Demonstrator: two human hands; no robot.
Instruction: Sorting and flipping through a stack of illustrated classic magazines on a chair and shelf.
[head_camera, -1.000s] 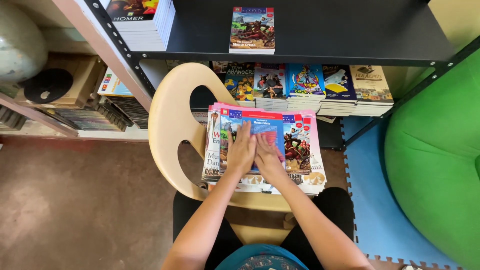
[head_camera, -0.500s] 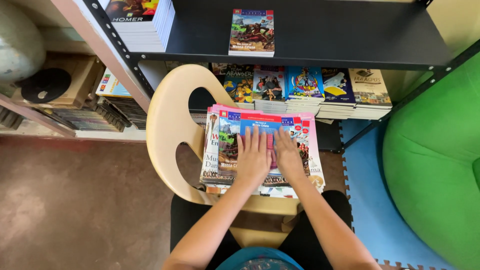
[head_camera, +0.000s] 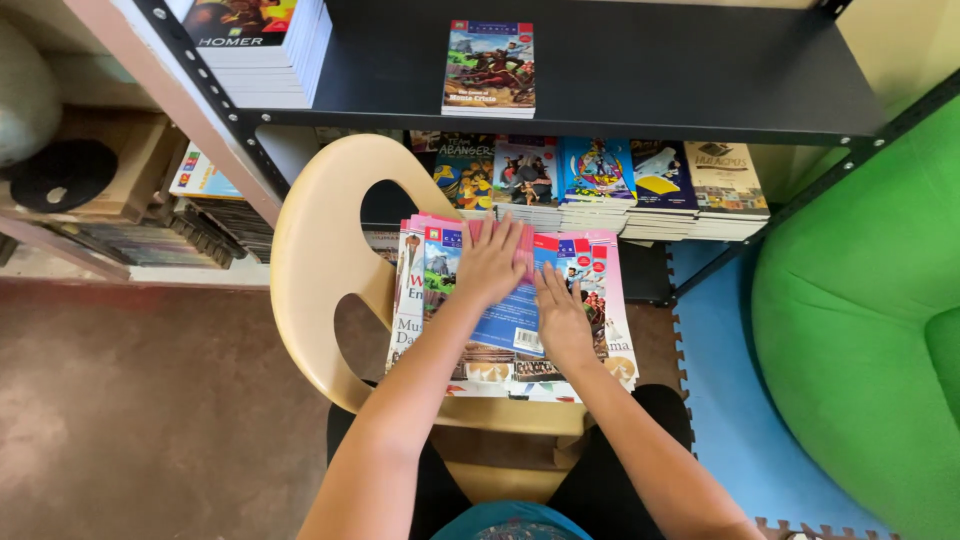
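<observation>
both hands lay open and flat, left hand (head_camera: 492, 262) and right hand (head_camera: 562, 318) on the blue book (head_camera: 512, 310) topping the spread pile (better pressed evenly, edges squared).

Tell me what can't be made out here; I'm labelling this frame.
Head view:
- Blue booklet cover: mostly under left hand and right hand.
- Books beneath it: only edges show.
- Book stack: cut by top edge.
- Chair seat: covered by books.
</observation>
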